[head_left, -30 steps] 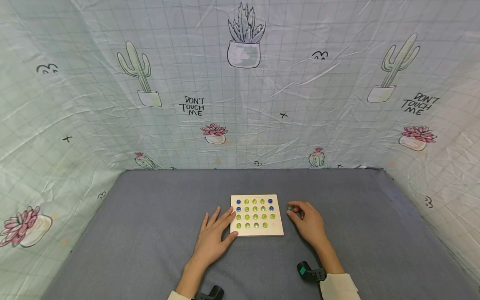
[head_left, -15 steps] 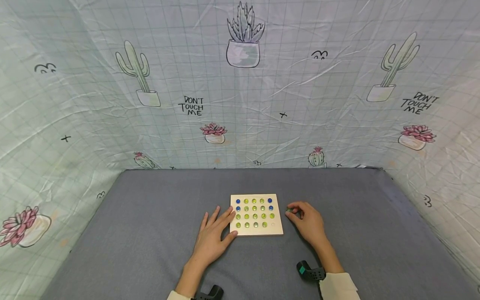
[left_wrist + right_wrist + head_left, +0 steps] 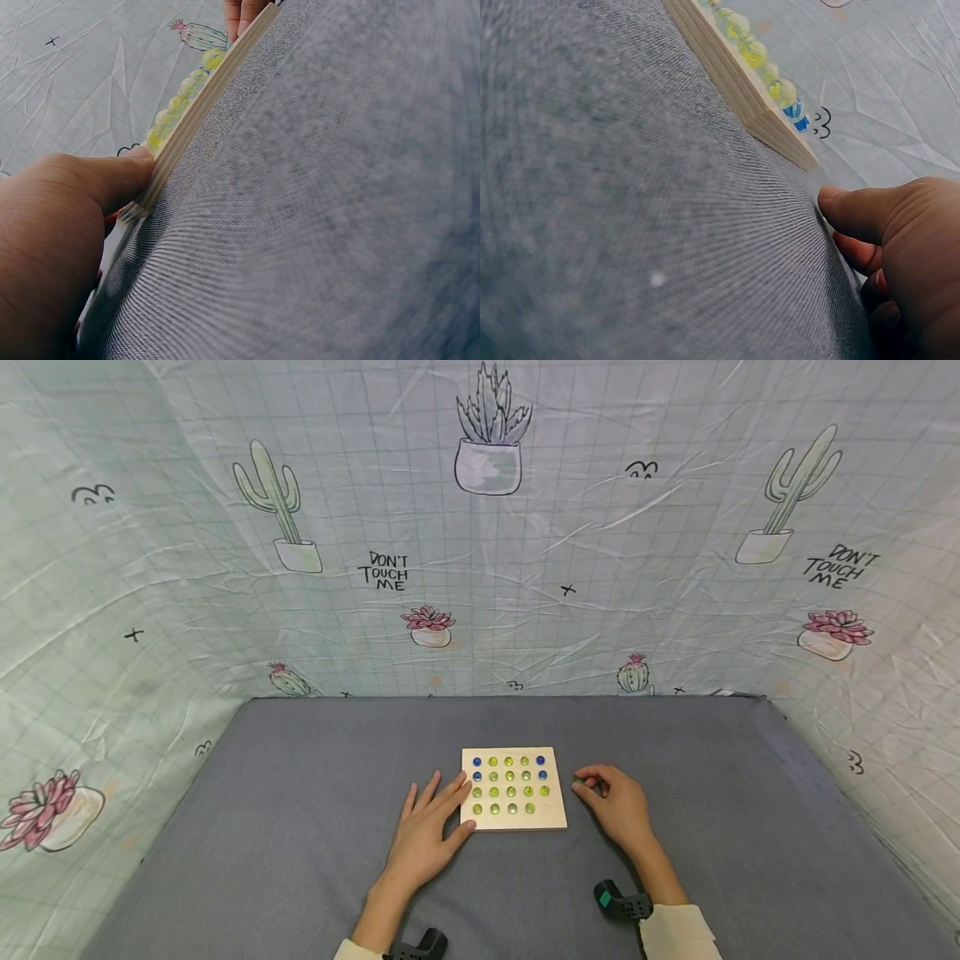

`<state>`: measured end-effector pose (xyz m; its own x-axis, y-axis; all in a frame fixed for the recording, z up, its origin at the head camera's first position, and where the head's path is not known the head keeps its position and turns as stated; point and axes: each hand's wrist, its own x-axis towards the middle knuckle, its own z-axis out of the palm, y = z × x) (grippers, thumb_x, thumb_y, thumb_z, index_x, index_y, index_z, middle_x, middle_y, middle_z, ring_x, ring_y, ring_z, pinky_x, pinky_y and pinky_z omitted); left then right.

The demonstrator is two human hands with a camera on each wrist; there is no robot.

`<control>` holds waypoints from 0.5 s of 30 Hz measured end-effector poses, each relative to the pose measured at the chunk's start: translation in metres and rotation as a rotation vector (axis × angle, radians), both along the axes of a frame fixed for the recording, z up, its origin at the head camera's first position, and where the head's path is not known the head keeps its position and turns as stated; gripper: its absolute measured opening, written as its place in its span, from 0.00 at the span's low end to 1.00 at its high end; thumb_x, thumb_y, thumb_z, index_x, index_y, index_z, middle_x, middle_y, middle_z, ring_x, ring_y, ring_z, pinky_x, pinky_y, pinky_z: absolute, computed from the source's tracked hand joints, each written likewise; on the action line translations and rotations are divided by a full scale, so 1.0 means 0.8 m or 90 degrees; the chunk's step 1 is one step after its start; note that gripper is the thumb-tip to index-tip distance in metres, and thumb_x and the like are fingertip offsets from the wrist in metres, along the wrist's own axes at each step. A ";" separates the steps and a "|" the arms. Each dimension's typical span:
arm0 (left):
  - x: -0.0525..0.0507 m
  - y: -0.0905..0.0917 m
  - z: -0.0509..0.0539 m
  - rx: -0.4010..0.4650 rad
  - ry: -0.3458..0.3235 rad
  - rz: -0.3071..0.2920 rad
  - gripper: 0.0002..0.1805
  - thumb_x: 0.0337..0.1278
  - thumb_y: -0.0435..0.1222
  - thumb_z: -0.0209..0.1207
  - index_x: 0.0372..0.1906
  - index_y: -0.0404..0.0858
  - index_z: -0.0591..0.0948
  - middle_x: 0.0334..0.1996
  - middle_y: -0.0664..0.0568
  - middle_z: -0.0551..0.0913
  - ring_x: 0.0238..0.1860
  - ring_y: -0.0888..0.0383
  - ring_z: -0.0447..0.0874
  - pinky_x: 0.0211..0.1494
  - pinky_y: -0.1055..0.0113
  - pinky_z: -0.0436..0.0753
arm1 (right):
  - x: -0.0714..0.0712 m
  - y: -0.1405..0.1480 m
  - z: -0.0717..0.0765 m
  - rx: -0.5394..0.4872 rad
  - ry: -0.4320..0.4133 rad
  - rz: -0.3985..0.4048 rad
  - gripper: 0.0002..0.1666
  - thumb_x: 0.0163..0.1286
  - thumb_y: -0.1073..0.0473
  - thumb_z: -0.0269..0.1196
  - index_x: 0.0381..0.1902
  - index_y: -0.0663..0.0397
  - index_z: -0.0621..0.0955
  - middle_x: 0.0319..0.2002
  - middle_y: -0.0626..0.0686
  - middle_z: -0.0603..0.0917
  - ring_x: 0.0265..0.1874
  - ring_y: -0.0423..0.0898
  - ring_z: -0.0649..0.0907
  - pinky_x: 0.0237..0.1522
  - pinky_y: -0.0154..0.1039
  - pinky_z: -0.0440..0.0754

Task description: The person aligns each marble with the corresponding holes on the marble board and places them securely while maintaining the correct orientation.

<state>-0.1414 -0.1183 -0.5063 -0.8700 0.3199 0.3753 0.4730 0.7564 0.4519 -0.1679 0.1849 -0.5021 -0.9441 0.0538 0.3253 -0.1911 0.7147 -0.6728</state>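
Observation:
A pale wooden board point(image 3: 558, 814) lies on the table, its rows of holes filled with marbles, except the near right hole point(image 3: 547, 808), which holds none. Most are yellow-green marbles point(image 3: 512, 792); blue marbles point(image 3: 477, 762) sit at both ends of the two far rows. My left hand point(image 3: 426, 841) rests spread at the board's left edge, with fingertips and thumb point(image 3: 135, 169) touching it. Right of the board, my right hand point(image 3: 617, 803) pinches a greenish marble point(image 3: 577, 780) between thumb and forefinger, mostly covered by the fingers. In the right wrist view the thumb point(image 3: 855, 210) hides that marble.
Grey cloth covers the table point(image 3: 315, 760). A patterned curtain point(image 3: 480, 543) hangs behind it and along both sides. Each wrist wears a black band, the right one point(image 3: 622, 903) with a green patch.
The right hand's fingers have shifted slightly, and less of the pinched marble shows than a second ago. The left hand and the board stay in place.

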 end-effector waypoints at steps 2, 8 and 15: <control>0.000 0.000 0.001 0.001 0.001 -0.001 0.32 0.60 0.51 0.59 0.67 0.43 0.73 0.68 0.54 0.68 0.71 0.42 0.56 0.71 0.40 0.46 | 0.000 0.001 0.000 -0.008 -0.003 0.002 0.09 0.59 0.59 0.71 0.38 0.51 0.86 0.26 0.43 0.79 0.21 0.40 0.70 0.24 0.35 0.67; 0.000 0.000 0.001 0.001 0.001 -0.001 0.32 0.60 0.51 0.59 0.67 0.43 0.73 0.68 0.54 0.68 0.71 0.42 0.56 0.71 0.39 0.46 | 0.001 0.002 0.002 -0.035 -0.020 0.006 0.09 0.59 0.58 0.71 0.39 0.51 0.86 0.26 0.44 0.80 0.20 0.40 0.70 0.22 0.34 0.67; 0.000 -0.001 0.000 0.000 -0.003 -0.001 0.32 0.60 0.51 0.59 0.67 0.44 0.72 0.68 0.54 0.68 0.71 0.43 0.56 0.71 0.40 0.46 | 0.001 0.002 0.003 -0.046 -0.032 0.005 0.10 0.60 0.57 0.70 0.39 0.52 0.86 0.26 0.44 0.80 0.20 0.41 0.70 0.23 0.34 0.68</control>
